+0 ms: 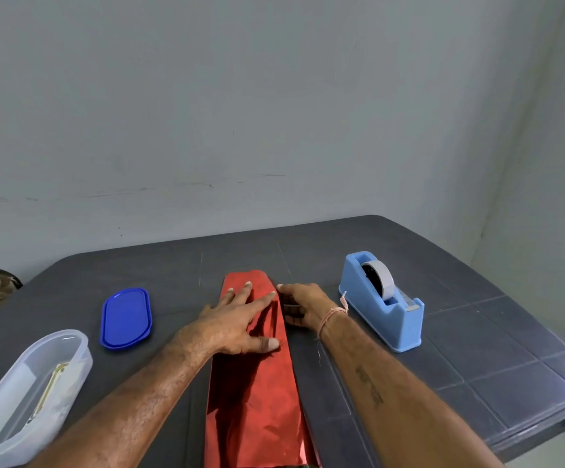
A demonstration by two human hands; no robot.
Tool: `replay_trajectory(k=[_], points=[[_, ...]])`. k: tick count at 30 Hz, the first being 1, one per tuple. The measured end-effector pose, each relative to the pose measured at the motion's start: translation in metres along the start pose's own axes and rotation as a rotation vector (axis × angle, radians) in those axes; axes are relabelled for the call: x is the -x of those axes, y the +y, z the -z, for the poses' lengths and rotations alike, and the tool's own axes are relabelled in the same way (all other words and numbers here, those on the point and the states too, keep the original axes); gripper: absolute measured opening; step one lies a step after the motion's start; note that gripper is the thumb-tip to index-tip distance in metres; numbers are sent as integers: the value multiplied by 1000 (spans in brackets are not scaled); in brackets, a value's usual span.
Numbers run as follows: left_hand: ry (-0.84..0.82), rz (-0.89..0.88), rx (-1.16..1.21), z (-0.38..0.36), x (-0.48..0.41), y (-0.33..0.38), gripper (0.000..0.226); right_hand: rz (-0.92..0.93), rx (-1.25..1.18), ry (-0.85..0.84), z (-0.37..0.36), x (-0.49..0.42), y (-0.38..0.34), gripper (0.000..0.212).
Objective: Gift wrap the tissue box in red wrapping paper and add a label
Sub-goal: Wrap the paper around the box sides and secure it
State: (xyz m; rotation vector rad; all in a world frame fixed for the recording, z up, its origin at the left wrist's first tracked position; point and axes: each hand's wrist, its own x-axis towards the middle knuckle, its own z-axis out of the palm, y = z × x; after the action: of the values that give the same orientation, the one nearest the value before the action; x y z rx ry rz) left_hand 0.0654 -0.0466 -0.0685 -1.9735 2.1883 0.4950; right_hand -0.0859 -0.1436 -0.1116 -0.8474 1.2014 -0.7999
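Lower centre of the frame, the red wrapping paper (257,400) lies in a long folded strip on the desk (443,332), and the left hand (237,322) presses it with fingers spread wide. The right hand (304,305) curls at the strip's right edge, perhaps pinching it; I cannot tell.

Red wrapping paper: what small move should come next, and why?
Probably unfold the red wrapping paper from its right edge with the right hand, whose fingers curl there. It lies folded in a narrow strip, pressed flat by the left hand.
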Motion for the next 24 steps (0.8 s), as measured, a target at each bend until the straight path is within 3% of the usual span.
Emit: replay_trajectory(k=[8,11,13,15,17,19,20,24], points=[[-23,9,-2,1,-4,-3,99,75,11,25,10,0,5,27],[-33,13,17,0,-8,-6,108,236,117,71,30,19,0,18],[-36,2,33,0,-10,-9,127,385,223,102,52,39,-9,14],[-20,-16,30,-1,-13,-14,148,564,403,216,80,58,-21,11],[-25,-22,40,-3,-16,-15,151,680,658,448,114,73,-36,12],[-37,-12,60,-2,-15,-13,138,605,894,639,149,86,-51,25],[-42,-1,60,-2,-15,-13,128,519,951,657,164,89,-56,33],[-43,3,50,-1,-15,-10,111,212,805,417,199,98,-54,41]])
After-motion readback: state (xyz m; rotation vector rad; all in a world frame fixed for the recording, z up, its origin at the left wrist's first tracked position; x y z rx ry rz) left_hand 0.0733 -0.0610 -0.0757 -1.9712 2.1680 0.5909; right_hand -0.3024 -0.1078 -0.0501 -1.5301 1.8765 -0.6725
